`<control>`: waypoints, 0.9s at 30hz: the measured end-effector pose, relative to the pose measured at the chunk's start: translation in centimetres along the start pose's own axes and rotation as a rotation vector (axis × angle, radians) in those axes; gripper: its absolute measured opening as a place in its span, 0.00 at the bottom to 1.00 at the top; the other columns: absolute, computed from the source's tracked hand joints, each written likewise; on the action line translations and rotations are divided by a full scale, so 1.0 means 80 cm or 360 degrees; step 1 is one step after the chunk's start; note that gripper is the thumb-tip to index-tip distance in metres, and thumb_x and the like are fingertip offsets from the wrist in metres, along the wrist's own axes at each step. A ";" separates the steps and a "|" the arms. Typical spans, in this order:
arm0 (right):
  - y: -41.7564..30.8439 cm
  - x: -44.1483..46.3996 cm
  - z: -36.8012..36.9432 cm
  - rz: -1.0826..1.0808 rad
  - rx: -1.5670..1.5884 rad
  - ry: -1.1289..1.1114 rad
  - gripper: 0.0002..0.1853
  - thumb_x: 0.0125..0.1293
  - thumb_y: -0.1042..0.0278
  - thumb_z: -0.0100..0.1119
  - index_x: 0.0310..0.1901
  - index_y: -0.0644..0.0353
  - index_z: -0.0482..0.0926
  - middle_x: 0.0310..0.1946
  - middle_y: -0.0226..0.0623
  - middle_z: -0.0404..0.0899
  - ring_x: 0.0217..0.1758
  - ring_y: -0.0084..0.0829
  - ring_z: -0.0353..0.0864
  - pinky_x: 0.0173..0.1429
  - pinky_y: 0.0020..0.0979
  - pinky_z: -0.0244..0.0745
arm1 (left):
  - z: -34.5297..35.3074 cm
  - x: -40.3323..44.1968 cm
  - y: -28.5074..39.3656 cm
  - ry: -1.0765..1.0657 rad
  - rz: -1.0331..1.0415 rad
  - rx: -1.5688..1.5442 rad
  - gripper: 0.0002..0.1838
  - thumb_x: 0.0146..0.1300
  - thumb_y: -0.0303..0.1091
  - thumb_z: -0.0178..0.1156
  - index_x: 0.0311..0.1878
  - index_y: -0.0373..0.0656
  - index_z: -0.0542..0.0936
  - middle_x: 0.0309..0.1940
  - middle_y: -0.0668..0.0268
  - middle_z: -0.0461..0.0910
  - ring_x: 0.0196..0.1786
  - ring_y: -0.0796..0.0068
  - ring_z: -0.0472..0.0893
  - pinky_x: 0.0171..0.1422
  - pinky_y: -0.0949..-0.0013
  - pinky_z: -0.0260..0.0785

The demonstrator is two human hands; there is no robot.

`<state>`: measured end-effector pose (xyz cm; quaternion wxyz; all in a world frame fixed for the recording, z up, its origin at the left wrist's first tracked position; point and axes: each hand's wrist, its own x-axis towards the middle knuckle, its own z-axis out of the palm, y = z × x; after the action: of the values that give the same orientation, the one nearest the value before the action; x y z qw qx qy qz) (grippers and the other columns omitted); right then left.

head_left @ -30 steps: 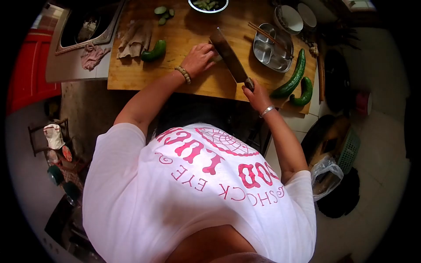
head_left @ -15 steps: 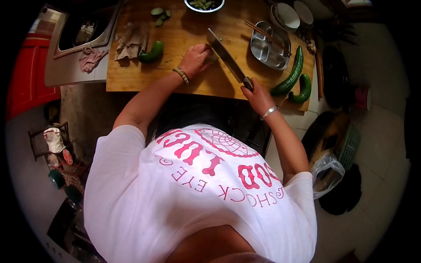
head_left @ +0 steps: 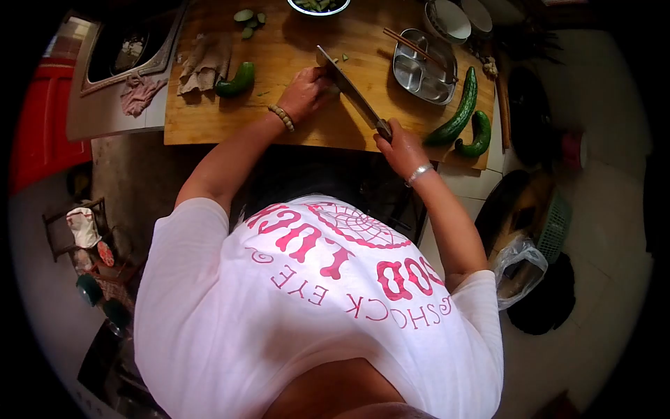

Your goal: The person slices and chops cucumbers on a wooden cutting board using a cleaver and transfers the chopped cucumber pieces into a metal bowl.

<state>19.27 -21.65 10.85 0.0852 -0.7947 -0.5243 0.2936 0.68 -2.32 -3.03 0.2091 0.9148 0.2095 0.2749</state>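
Observation:
My right hand [head_left: 403, 148] grips the handle of a cleaver [head_left: 358, 98], whose blade slants up and left over the wooden board [head_left: 230, 129]. Beside the blade tip, my left hand [head_left: 306, 92] has its fingers curled around a piece of cucumber, mostly hidden by the fingers. A small green chip [head_left: 345, 57] lies just past the blade. To the left sits a cut cucumber end [head_left: 236, 81]. At the right lie a long cucumber [head_left: 458, 112] and a curved cucumber [head_left: 477, 137]. A metal bowl [head_left: 318, 10] at the far edge holds cut green pieces.
A divided steel tray [head_left: 426, 77] with chopsticks [head_left: 413, 46] on it stands right of the blade. White bowls [head_left: 450, 19] are behind it. Several green slices [head_left: 250, 28] and a brown cloth [head_left: 206, 64] lie at left, near a sink [head_left: 129, 52] and a pink rag [head_left: 142, 94].
The cleaver's tip has shifted left, closer to my left hand's fingers. The green piece at my left fingertips is now less visible. The whole view has shifted slightly.

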 end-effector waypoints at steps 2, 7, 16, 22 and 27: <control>0.017 0.014 0.020 -0.0017 0.0092 0.0001 0.20 0.66 0.55 0.61 0.47 0.63 0.71 0.35 0.59 0.80 0.41 0.61 0.79 0.44 0.51 0.72 | 0.001 -0.002 -0.004 0.0016 0.0012 0.0016 0.16 0.57 0.37 0.67 0.47 0.43 0.79 0.55 0.58 0.74 0.60 0.55 0.72 0.63 0.56 0.65; 0.010 0.007 0.004 0.0109 0.0443 -0.0067 0.18 0.66 0.56 0.60 0.47 0.63 0.71 0.35 0.60 0.79 0.41 0.61 0.78 0.44 0.51 0.72 | -0.014 -0.002 0.005 0.0013 0.0042 -0.0008 0.16 0.56 0.35 0.68 0.47 0.42 0.81 0.56 0.55 0.74 0.60 0.52 0.72 0.64 0.55 0.65; 0.024 0.016 0.040 -0.0049 0.0357 0.0092 0.18 0.65 0.56 0.60 0.47 0.63 0.71 0.33 0.61 0.79 0.40 0.61 0.79 0.43 0.50 0.73 | -0.013 -0.002 0.000 0.0017 0.0054 -0.0034 0.19 0.55 0.36 0.68 0.49 0.43 0.78 0.57 0.56 0.73 0.59 0.52 0.72 0.64 0.55 0.65; -0.011 -0.004 0.006 0.0020 0.0227 -0.0019 0.18 0.65 0.57 0.61 0.46 0.63 0.72 0.34 0.61 0.79 0.42 0.60 0.79 0.44 0.49 0.74 | -0.007 -0.006 0.002 0.0034 -0.0093 -0.0252 0.17 0.54 0.35 0.69 0.46 0.44 0.78 0.56 0.58 0.73 0.60 0.53 0.71 0.64 0.56 0.66; 0.014 0.016 0.045 -0.0052 0.0338 0.0148 0.18 0.65 0.57 0.62 0.45 0.63 0.71 0.33 0.60 0.80 0.40 0.61 0.79 0.42 0.49 0.73 | -0.008 -0.005 -0.009 0.0013 0.0026 -0.0074 0.16 0.54 0.35 0.69 0.44 0.44 0.78 0.56 0.57 0.72 0.60 0.53 0.71 0.64 0.56 0.66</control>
<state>18.50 -21.64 6.97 0.1980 -0.7853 -0.4986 0.3090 -0.17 -1.76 -3.08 0.2273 0.9102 0.1966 0.2850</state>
